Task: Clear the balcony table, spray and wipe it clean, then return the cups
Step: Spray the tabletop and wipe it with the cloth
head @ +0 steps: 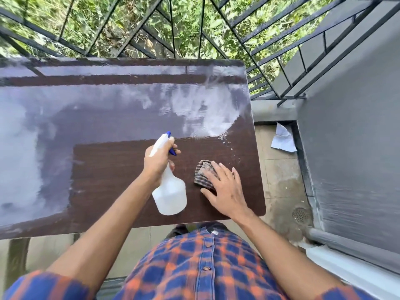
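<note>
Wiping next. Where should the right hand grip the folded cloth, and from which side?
From above: the folded cloth lies flat on the table, leaving no gap underneath. Spread the right hand, resting on its near part, over the middle, fingers hooking the far edge.

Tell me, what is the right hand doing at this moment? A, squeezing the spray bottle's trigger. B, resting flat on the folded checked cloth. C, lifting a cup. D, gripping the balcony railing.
B: the right hand lies with straight fingers on the folded checked cloth on the dark brown table; the left hand grips the white plastic spray bottle.
</note>
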The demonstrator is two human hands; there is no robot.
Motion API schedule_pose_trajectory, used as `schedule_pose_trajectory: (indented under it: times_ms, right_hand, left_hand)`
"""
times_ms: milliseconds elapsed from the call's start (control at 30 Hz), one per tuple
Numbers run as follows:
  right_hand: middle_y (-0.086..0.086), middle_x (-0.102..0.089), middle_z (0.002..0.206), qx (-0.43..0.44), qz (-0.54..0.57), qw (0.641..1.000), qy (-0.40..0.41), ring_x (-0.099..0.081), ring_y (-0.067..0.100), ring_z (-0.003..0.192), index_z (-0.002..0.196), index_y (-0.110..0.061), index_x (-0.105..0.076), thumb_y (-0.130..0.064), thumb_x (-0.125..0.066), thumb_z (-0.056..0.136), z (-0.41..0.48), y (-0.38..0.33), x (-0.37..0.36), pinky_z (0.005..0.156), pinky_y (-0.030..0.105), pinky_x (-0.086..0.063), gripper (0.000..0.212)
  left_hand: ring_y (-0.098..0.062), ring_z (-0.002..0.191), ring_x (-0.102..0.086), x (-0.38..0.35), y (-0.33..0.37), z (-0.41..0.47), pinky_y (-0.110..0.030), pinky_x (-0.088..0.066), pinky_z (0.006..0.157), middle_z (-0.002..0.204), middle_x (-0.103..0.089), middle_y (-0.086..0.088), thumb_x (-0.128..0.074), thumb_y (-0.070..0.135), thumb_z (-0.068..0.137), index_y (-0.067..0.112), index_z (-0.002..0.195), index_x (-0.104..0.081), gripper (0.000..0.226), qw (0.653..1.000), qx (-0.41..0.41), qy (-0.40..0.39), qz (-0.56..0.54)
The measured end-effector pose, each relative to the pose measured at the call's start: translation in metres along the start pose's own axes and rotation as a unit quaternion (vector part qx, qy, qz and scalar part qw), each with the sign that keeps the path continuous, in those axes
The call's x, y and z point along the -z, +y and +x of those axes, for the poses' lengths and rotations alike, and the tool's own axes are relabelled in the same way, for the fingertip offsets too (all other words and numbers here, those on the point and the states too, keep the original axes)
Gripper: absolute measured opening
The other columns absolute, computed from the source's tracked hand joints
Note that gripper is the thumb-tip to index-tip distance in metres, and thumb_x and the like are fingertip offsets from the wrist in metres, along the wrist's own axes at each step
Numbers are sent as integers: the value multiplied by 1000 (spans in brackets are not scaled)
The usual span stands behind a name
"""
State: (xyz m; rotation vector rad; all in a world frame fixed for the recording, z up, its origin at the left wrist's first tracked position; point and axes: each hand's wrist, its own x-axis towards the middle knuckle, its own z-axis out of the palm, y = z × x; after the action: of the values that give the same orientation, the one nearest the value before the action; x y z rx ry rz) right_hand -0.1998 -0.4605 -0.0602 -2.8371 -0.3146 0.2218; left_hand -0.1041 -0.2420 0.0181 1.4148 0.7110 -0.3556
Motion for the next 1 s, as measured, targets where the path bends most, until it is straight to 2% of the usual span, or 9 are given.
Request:
schedule_pose_trajectory:
  times_ms: [67, 200, 367, 467, 633, 767, 833, 900, 1000]
  right_hand:
    - [-3, -35, 160, 35, -42, 998, -10, -38, 26, 142, 144, -42, -45, -55, -56, 92, 4, 2, -8, 114, 57, -27, 55]
    - [0, -38, 159, 58, -67, 996, 16, -48, 27, 129, 141, -44, -49, -53, -50, 98, 17, 14, -17, 103, 53, -35, 44]
    - [0, -39, 158, 34, -84, 995, 41, -42, 27, 138, 145, -45, -43, -52, -44, 101, 44, 34, -16, 114, 60, -25, 44]
    - [2, -42, 155, -38, -88, 993, 72, -44, 27, 134, 145, -44, -43, -51, -46, 101, 68, 61, -10, 110, 56, -31, 45]
    - [7, -51, 143, -187, -66, 975, 100, -53, 35, 110, 145, -40, -44, -43, -49, 100, 110, 134, 16, 86, 49, -45, 46]
    - [8, -58, 130, -303, 40, 944, 123, -51, 37, 110, 147, -32, -43, -39, -40, 102, 125, 178, 30, 87, 49, -45, 46]
    - [8, -59, 129, -266, 57, 947, 172, -52, 36, 106, 147, -28, -47, -38, -40, 101, 122, 169, 35, 88, 47, -44, 47]
    - [8, -58, 134, -187, 70, 959, 204, -54, 35, 105, 146, -25, -49, -36, -44, 102, 114, 140, 37, 89, 45, -44, 46]
    - [4, -54, 141, -89, 87, 975, 186, -56, 32, 109, 145, -25, -50, -37, -49, 101, 90, 81, 29, 84, 43, -47, 46]
  left_hand:
    - [-20, 37, -38, -1, 0, 2, -27, -37, 45, 81, -70, -9, -63, 34, 99, 9, 82, -64, 30, 1000, 3, 2, 4]
    - [-19, 36, -40, -5, 1, 8, -28, -40, 49, 80, -73, -6, -64, 37, 99, 10, 85, -66, 30, 1000, 9, 8, 17]
    - [-21, 37, -40, -18, 7, 18, -30, -41, 51, 82, -73, -7, -63, 37, 99, 10, 85, -66, 31, 1000, 4, 12, 26]
    - [-22, 39, -40, -24, 12, 21, -30, -41, 51, 83, -73, -6, -63, 37, 99, 11, 84, -66, 30, 999, 10, 15, 30]
    - [-22, 40, -40, -37, 18, 26, -29, -41, 52, 83, -73, -5, -63, 38, 99, 10, 87, -66, 30, 999, 16, 18, 41]
    - [-21, 39, -39, -45, 20, 28, -30, -41, 54, 80, -72, -4, -63, 37, 98, 11, 87, -67, 29, 999, 8, 12, 43]
    - [-22, 41, -40, -47, 20, 28, -30, -40, 54, 78, -72, -2, -63, 37, 98, 11, 87, -67, 28, 999, 7, 11, 41]
    - [-23, 42, -40, -48, 19, 27, -30, -39, 54, 77, -72, -2, -64, 38, 98, 12, 86, -67, 29, 999, 11, 9, 43]
    - [-22, 41, -40, -41, 16, 26, -31, -39, 55, 81, -73, -3, -64, 40, 96, 10, 87, -67, 31, 998, 16, 6, 63]
